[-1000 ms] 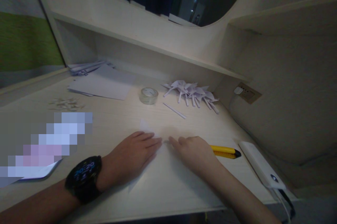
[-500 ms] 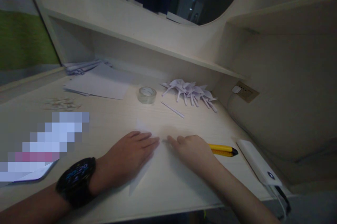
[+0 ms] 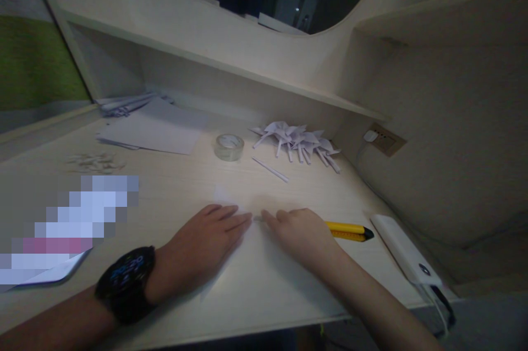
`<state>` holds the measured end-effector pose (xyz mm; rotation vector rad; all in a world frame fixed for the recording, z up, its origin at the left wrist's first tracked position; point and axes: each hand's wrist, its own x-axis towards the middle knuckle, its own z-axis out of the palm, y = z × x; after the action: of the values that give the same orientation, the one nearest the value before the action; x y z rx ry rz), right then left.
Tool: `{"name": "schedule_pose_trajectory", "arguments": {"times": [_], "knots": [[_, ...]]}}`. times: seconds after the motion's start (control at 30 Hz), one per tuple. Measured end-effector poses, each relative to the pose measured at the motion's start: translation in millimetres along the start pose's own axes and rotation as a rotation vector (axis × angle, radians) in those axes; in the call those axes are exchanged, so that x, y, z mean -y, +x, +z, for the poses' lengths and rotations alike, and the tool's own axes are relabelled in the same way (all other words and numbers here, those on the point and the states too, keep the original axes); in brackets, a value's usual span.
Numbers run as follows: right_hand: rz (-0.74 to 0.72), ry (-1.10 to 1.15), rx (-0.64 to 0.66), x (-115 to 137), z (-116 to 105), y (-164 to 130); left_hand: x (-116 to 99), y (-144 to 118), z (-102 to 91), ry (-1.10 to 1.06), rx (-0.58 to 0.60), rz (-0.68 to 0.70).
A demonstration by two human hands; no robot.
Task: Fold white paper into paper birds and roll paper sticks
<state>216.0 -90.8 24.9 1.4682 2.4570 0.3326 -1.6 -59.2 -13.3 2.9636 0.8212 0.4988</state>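
- On the desk (image 3: 272, 301), paper (image 3: 223, 193) lies partly under the left hand (image 3: 206, 241), which is flat, fingers extended.
- At 3 o'clock from it, the right hand (image 3: 301, 235) is half curled, index fingertip near the left's fingertips; whether it pinches anything, one cannot tell.
- From the 2 hands' fingertips: sheets (image 3: 152, 130) at 10 o'clock, tape (image 3: 229, 151) at 11, 1 stick (image 3: 270, 169) and pinwheels (image 3: 297, 135) toward 1, yellow tool (image 3: 350, 228) at 3.

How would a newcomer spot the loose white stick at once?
On the desk, find the folded paper pinwheels at the back right. Just in front lies the loose white stick; unlike the pinwheels' sticks, it bears no folded head.
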Motion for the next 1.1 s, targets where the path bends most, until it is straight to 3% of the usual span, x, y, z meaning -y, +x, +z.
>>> {"name": "schedule_pose_trajectory", "arguments": {"times": [0.83, 0.97, 1.1], "knots": [[-0.003, 0.011, -0.031, 0, 3, 1, 1, -2, 1.5, 0.013, 0.017, 0.007], [0.008, 0.027, -0.033, -8, 2, 1, 3, -3, 5.3, -0.031, 0.038, -0.014], [0.084, 0.038, -0.101, -26, 0, -4, 7, -5, 5.4, -0.149, 0.051, 0.058]]}}
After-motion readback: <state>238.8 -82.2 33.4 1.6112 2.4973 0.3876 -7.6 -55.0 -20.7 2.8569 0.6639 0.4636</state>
